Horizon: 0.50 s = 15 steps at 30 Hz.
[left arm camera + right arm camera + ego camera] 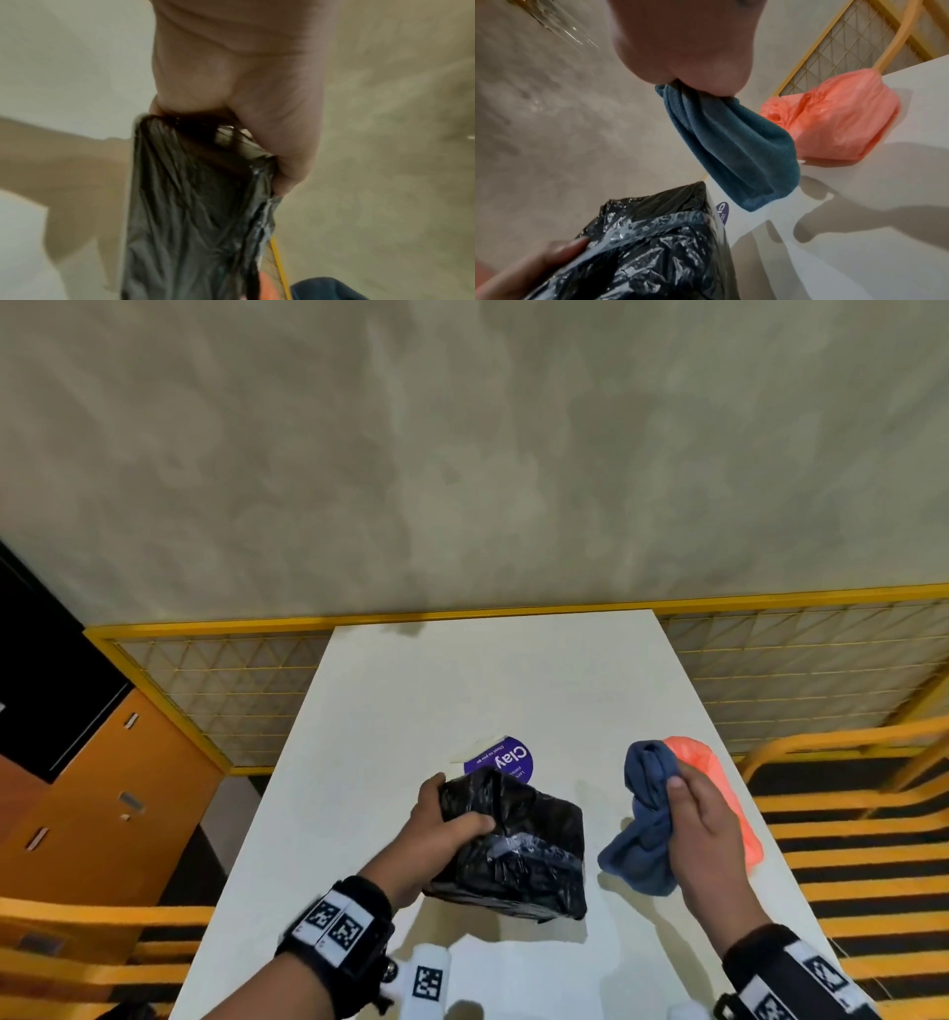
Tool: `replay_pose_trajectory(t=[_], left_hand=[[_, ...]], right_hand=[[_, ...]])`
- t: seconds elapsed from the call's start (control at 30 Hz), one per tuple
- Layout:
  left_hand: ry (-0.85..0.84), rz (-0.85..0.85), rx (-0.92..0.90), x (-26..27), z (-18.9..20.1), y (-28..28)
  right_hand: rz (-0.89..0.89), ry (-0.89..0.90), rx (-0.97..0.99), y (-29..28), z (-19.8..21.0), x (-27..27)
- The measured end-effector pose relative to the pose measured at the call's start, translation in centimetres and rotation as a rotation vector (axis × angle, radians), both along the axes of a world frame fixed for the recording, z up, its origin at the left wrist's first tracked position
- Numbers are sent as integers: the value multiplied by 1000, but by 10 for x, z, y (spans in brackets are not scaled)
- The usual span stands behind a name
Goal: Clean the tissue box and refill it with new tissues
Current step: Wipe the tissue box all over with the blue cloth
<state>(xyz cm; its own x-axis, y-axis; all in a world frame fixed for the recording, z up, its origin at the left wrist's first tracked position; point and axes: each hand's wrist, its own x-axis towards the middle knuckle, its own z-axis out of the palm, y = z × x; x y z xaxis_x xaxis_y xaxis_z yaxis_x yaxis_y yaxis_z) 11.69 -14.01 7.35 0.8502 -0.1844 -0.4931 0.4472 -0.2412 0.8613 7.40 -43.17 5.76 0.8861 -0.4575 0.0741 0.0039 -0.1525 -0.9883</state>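
Head view: one box [518, 845] wrapped in black plastic, tilted, one corner toward the near table [513, 680] edge, long axis running near-left to far-right, over the table's middle. Whether it touches the table, cannot tell. Left hand [447, 824] grips its left end, thumb on top, fingers hidden behind. It half hides one purple sticker [506, 757]. Right hand [703, 819] clamps one blue cloth [647, 819], fingers curled round the bunched top, cloth hanging. One orange bag [719, 778] mostly hidden behind that hand. Both forearms cut off at frame bottom, wrist bands on each.

Left wrist view: blurry. Left hand [231, 101] closed on the box [195, 213] edge, fingertips hidden. Bottom cut off; slivers of orange and blue at lower right.

Right wrist view: right hand [680, 50] pinches the cloth [731, 146], fingertips hidden. Box [641, 243] low left, cut off; one left fingertip on it. Bag [834, 115] lies on the table [859, 243]. Sticker [723, 212] barely legible.
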Motion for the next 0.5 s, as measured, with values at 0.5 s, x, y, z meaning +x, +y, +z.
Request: replay_pose_trajectory(t=[0.5], left_hand=[[86,86,-29,-30,-77,5]], right_hand=[[513,-48,-581,106,-38,-16]])
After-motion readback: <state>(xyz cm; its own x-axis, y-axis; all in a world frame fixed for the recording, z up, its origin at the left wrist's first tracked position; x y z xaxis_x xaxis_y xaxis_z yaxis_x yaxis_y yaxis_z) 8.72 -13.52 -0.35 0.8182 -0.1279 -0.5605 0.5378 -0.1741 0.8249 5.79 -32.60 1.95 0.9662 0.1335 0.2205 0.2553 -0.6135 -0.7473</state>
